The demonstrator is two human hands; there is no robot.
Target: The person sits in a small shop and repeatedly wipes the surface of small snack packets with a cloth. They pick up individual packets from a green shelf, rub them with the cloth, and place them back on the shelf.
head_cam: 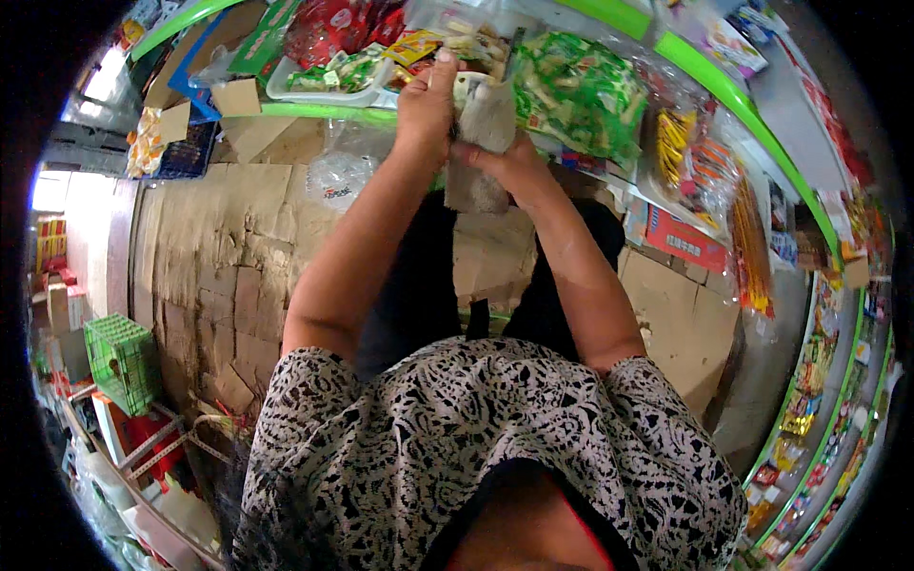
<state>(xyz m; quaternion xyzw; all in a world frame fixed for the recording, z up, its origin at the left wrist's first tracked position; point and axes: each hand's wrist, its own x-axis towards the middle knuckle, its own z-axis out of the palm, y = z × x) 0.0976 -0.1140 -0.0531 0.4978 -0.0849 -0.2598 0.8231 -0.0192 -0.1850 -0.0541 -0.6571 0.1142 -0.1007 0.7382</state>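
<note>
My left hand (pixel 426 103) grips the near left edge of a pale plastic container (pixel 468 80), thumb pointing up along its rim. Inside the container are small snack packets, a yellow one (pixel 414 47) among them. My right hand (pixel 508 163) is closed on a greyish cloth (pixel 487 118), which lies against the container's near side and hangs below my fingers. The fingers of my right hand are partly blurred. Left of the container stands a white tray (pixel 280 89) with green and white packets. To its right lies a large heap of green-wrapped packets (pixel 578 100).
A green shelf edge (pixel 321 111) runs before me, with red bags (pixel 332 32) behind. Open cardboard boxes (pixel 235 96) stand at the left. Hanging packets (pixel 750 243) and stocked shelves (pixel 807 400) are on the right. A green basket (pixel 123 364) stands at lower left; flattened cardboard (pixel 221 235) covers the floor.
</note>
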